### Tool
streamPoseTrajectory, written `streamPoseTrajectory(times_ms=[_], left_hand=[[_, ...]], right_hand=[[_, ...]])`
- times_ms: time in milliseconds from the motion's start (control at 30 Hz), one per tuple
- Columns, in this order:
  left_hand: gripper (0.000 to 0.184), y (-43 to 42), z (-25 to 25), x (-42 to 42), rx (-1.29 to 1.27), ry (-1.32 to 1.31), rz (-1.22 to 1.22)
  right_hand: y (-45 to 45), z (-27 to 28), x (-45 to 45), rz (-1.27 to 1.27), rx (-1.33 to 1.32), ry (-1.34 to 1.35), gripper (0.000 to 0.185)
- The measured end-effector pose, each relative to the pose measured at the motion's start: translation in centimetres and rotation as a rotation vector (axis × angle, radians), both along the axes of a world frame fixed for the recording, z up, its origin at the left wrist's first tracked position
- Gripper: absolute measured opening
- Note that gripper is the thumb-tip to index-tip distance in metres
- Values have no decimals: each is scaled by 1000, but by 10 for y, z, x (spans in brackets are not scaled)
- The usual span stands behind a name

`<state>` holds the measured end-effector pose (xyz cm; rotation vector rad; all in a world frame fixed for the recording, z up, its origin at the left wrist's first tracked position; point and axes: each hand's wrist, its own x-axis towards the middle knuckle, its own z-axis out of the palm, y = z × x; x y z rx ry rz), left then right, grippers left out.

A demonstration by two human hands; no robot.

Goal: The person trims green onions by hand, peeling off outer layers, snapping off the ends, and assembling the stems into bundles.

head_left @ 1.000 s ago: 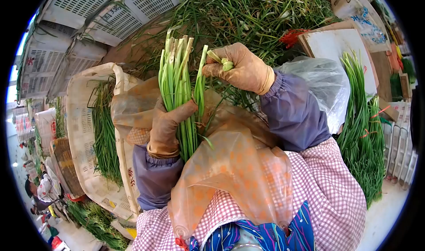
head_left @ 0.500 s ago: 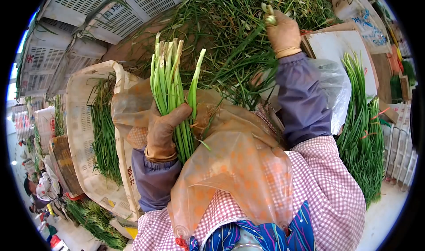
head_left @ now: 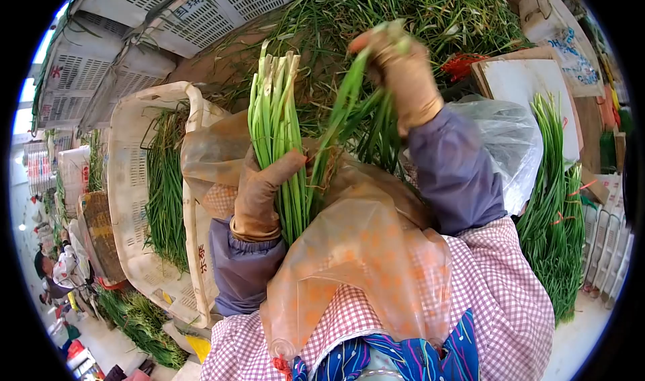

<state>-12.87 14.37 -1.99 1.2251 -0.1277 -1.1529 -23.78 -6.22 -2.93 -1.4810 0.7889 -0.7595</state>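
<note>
My left hand (head_left: 269,191), in a brown glove, is wrapped round an upright bundle of green stalks (head_left: 275,112) with pale cut ends at the top. To the upper right, my right hand (head_left: 403,68), also gloved and blurred by motion, is closed on some green stalks (head_left: 348,95) whose leaves hang down toward the bundle. The pale ends by its fingers are smeared. A translucent orange-patterned apron (head_left: 363,246) lies beneath both hands.
A heap of loose green leaves (head_left: 430,11) lies ahead. To the left stands a white crate (head_left: 195,246) holding greens, with more crates (head_left: 195,18) behind it. Tied green bundles (head_left: 551,226) lie at the right beside a white board (head_left: 524,85). A person (head_left: 64,270) is at the far left.
My right hand went up and away to the heap, then came back a little toward the bundle with leafy stalks hanging from it. My left hand has kept its grip, and the view has shifted slightly.
</note>
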Motion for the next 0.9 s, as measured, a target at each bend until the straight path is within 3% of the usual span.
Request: streamPoseTrajectory(times_ms=[33,67,100,167,233,300,367,467,533,700,767,833,900], left_hand=[[33,3,-1,3,-5,0,3],[31,6,-3,9,-27,84,-33],[31,9,-7,13,-48,169,-71],[40,6,-15,14,-164,165,-91],[48,3,-6,9,-122,269,-100],[50,1,-10,9,-133,302,-123],[51,-1,-10,8,-142,331,-143],[49,1,-7,5,-91,276,-135],[38,1,-5,5,-104,375,-64],[32,-4,9,0,-204,413,-50],[30,0,-3,5,-149,279,-60],[30,1,-12,6,-144,251,-67],[30,1,-12,6,-134,219,-71]], right_hand=[[-30,-24,-4,-151,-18,-186,31],[-55,-28,-16,-265,-45,-193,28],[-72,-40,-21,-391,-366,-311,25],[-62,-21,-23,-329,-194,-447,19],[-24,7,-21,-82,-24,-208,11],[3,-9,-5,254,-45,-128,10],[28,4,1,390,281,-107,12],[35,-7,10,393,476,-201,18],[33,-10,7,393,496,-206,16],[21,-12,-5,446,518,-150,13],[23,-15,-5,434,530,-121,14],[24,-17,-4,569,639,-364,29],[23,-16,-3,626,556,-402,38]])
